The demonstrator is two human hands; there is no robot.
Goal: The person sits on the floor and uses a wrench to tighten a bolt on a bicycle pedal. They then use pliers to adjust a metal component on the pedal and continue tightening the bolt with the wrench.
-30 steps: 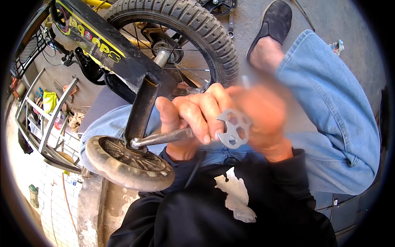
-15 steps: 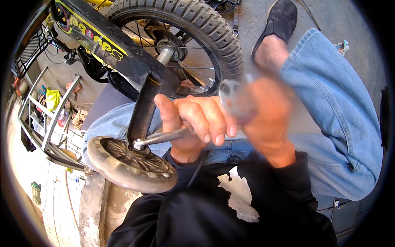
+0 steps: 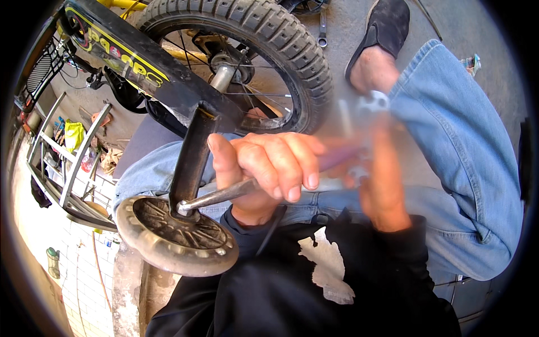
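Since a second ago the silvery tool, whose holes showed clearly close by the left hand, has become a smear up and to the right of the small wheel, and the right hand is blurred along with it, so whether its fingers are open or closed I cannot tell. The left hand has hardly altered: to the right of the small wheel its fingers curl round the grey bar, the thumb standing up apart from them. This suggests that the left hand is steadying and that the movement belongs to the right. The grey bar starts at the small wheel's hub, slants up and rightward from there and disappears under the left fingers; its metal is dull, brighter at the hub end. The small wheel itself is tilted, with a cloudy, worn rim around dark, dusty spokes, and the black bracket rises from its hub to the bike frame, the big knobbly tyre lying above and to its right
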